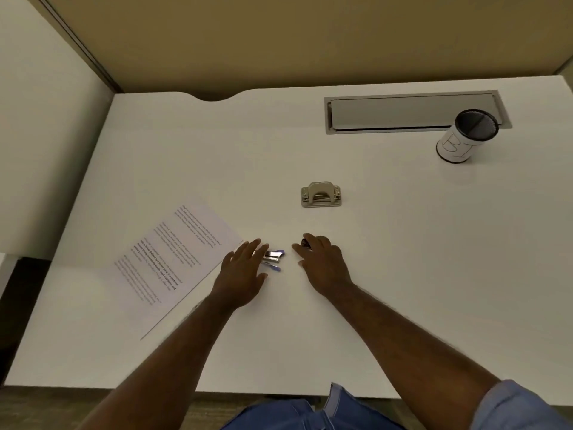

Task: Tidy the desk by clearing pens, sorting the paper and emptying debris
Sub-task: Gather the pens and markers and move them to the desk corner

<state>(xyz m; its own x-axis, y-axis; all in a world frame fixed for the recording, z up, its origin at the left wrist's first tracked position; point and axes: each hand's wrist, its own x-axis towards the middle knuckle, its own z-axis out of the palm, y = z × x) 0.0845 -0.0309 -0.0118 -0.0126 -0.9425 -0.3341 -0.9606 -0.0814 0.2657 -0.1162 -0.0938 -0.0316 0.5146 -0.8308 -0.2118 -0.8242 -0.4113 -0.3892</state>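
While both hands rest low on the white desk [387, 243], the left hand [240, 274] lies with fingers straight and apart over a small cluster of pens [274, 257], blue and silver. The right hand [322, 265] has loosely curled fingers touching a dark object [305, 243]; I cannot tell whether they clamp it. Pens should be light, stiff and prone to roll, so pinching mid-barrel seems best. The printed paper [173, 262], at left, is thin and floppy. The mesh cup [465, 135], far right, looks empty.

Hole punch [321, 194] between hands and cup [466, 136]
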